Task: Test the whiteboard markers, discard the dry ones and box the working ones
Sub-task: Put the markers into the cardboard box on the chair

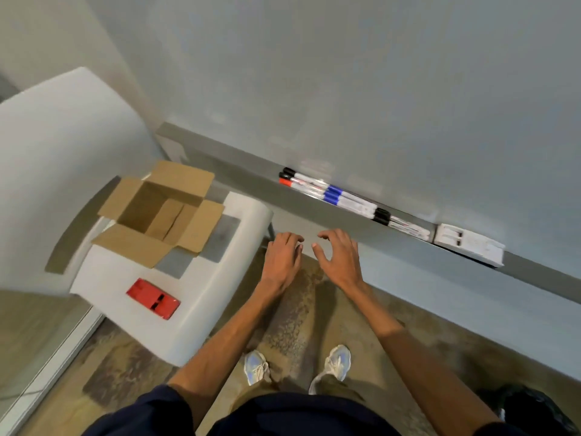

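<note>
Both hands hang empty below the tray ledge, the right hand [338, 259] spread with fingers loose, the left hand [283, 258] relaxed beside it. Along the whiteboard tray [239, 169] the markers [349, 199] lie end to end, long axes following the ledge, up and to the right of the hands, so the right hand looks nearer. An open cardboard box [160, 212] waits on the white table's [195, 297] far-left part, beside the left hand.

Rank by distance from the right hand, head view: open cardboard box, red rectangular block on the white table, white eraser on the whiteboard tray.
From the right hand:
1. White eraser, on the tray to its right.
2. Open cardboard box, left, on the table.
3. Red rectangular block, left, at the table's near edge.
</note>
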